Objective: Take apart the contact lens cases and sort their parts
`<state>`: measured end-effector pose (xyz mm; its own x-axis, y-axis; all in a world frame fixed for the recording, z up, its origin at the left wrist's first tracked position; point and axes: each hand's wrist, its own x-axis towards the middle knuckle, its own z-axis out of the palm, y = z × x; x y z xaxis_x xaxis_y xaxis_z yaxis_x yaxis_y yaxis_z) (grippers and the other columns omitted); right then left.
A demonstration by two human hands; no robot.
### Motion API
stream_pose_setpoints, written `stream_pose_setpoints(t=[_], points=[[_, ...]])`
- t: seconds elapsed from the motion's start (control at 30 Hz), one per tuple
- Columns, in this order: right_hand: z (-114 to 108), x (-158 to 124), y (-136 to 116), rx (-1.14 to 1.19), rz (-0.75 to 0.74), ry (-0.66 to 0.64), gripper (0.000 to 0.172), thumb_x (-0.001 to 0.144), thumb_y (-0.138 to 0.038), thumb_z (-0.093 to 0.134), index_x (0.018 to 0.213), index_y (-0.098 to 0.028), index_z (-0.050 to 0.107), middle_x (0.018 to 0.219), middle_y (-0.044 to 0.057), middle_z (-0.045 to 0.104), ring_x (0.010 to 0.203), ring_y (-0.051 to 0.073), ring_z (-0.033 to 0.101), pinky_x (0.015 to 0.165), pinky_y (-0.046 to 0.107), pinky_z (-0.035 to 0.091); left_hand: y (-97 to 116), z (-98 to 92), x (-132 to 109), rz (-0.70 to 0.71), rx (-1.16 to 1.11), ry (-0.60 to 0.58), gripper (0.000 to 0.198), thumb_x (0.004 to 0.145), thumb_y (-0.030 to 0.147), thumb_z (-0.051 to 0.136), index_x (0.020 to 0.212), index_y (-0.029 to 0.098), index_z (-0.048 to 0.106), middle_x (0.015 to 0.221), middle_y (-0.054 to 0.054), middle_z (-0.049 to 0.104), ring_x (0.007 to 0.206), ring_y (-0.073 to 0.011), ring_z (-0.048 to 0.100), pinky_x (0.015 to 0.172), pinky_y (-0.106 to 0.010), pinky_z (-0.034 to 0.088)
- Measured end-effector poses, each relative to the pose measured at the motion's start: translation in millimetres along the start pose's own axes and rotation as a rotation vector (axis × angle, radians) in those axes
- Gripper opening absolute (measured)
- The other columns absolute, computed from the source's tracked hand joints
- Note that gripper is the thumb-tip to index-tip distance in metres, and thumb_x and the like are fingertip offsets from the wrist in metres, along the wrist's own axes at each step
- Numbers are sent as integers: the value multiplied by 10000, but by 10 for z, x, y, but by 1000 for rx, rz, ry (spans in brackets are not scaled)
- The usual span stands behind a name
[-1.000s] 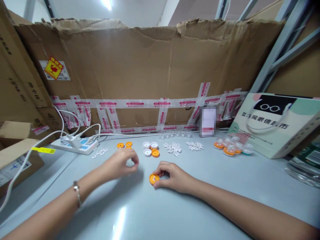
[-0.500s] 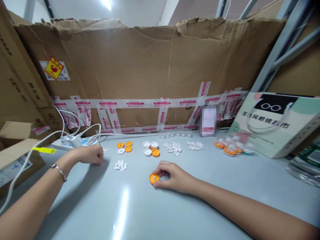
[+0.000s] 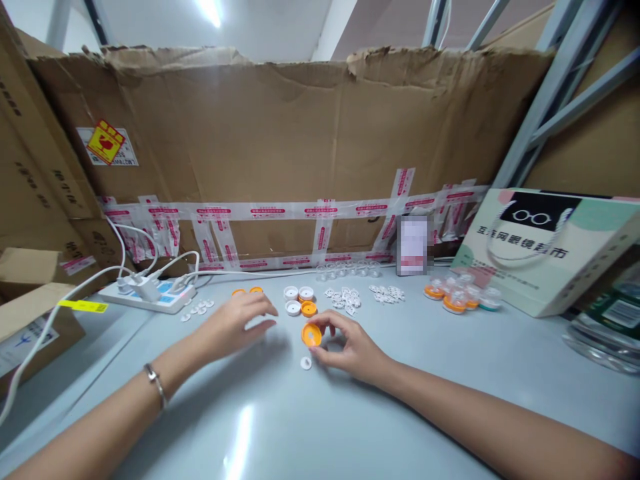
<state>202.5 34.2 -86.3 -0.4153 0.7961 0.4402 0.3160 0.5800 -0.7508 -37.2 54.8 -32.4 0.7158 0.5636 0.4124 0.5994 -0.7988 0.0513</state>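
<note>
My right hand (image 3: 347,347) pinches an orange round cap (image 3: 311,334), tilted up off the grey table (image 3: 410,373). A small white disc (image 3: 306,363) lies on the table just below the cap. My left hand (image 3: 235,325) hovers to the left with fingers stretched toward the middle; nothing shows in it. It covers the spot where small white discs lay. Just behind the hands sit white and orange caps (image 3: 300,301) and two orange rings (image 3: 249,291).
Piles of small white parts (image 3: 345,297) and finished orange and clear pieces (image 3: 457,297) lie further back. A power strip (image 3: 150,295) with cables is at the back left, a paper bag (image 3: 545,247) at the right. Taped cardboard (image 3: 280,153) walls the back.
My left hand went out to the power strip and came back toward the middle. My right hand lifted and tilted the orange cap, and a white disc now lies under it.
</note>
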Motion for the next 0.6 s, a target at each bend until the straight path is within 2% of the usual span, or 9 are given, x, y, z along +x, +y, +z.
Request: stream_pose_setpoints(t=[0.07,0.17,0.27,0.37,0.43,0.5,0.6], points=[[6,-7,2,4,-23,9,290,693,-195,623,978,-202,574,904,36,615,799,155,556,724,289,446,187,137,18,208,84,91,150,874,199,462,964,164,577,905,-61,643,788,-146,585,699,-263,418],[16,-16,4,8,-61,-12,300,702,-202,619,1000,-202,591,937,50,631,835,165,572,770,312,452,373,241,22,395,167,136,156,875,115,448,978,155,557,902,-60,653,744,-132,579,652,-264,405],[22,-22,3,12,-87,-56,317,709,-224,622,1024,-200,598,946,60,645,861,175,583,796,327,453,420,262,21,468,153,151,150,887,90,414,927,137,550,836,-58,663,739,-134,579,631,-267,395],[6,-22,-2,11,-63,-43,414,723,-272,627,1126,-219,548,976,64,646,890,184,584,794,337,452,300,263,8,481,161,170,173,893,87,384,912,134,550,824,-58,664,733,-136,578,626,-270,382],[-32,-10,-12,18,-41,5,441,751,-282,599,1180,-241,503,988,60,647,905,187,582,788,343,448,130,260,-14,366,190,189,198,890,89,370,886,147,559,817,-50,661,727,-136,576,642,-274,372],[-91,13,-27,19,-35,69,384,783,-269,552,1164,-243,508,976,55,651,905,187,582,786,345,442,-80,247,-47,120,223,192,196,884,114,387,838,159,573,806,-42,657,734,-145,580,661,-282,361],[-196,58,-44,-8,-4,166,288,804,-266,514,1085,-214,550,934,52,654,863,181,588,763,334,445,-363,202,-101,-280,259,102,152,842,170,459,775,161,595,798,-41,656,757,-181,588,662,-289,352]])
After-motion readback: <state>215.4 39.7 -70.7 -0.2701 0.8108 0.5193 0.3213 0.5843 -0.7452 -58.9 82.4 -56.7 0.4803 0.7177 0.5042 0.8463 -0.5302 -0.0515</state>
